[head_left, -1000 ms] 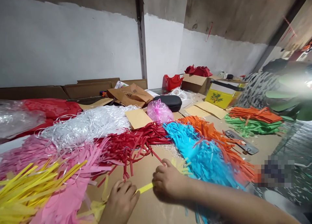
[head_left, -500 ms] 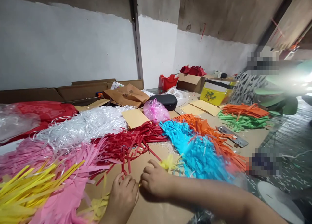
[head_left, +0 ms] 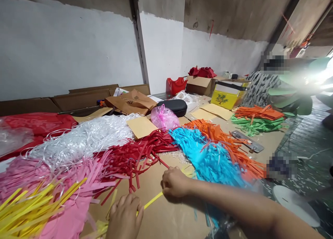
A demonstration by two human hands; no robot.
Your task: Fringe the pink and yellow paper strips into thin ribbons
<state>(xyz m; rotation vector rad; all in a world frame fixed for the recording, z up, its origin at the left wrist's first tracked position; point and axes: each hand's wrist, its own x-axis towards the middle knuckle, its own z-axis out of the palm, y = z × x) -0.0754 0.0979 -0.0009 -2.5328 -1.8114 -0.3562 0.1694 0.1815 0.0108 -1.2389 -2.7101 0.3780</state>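
A narrow yellow strip (head_left: 154, 199) stretches between my two hands, low over the brown cardboard surface (head_left: 153, 218). My left hand (head_left: 126, 213) is closed on its near end, fingers curled. At the other end my right hand (head_left: 174, 182) is closed as well, its fingertips hidden beneath the fist. Beyond my left hand lie dark red strips (head_left: 137, 145). A fringed blue bundle (head_left: 208, 159) is to the right of my right hand, with some yellow strips (head_left: 188, 170) partly hidden behind that hand. More yellow strips (head_left: 101, 228) lie beside my left wrist.
Yellow strips (head_left: 26, 211) cover pink ones (head_left: 70, 211) at left, with white strands (head_left: 85, 135) behind. Orange strips (head_left: 231, 145), a phone-like flat object (head_left: 247, 141) and a yellow box (head_left: 227, 98) are at right. A fan (head_left: 299, 90) and a patterned-clothed person (head_left: 260, 90) stand beyond.
My hands have moved apart, the right one to the right and the left one lower and to the left. A straight length of yellow strip now shows between them.
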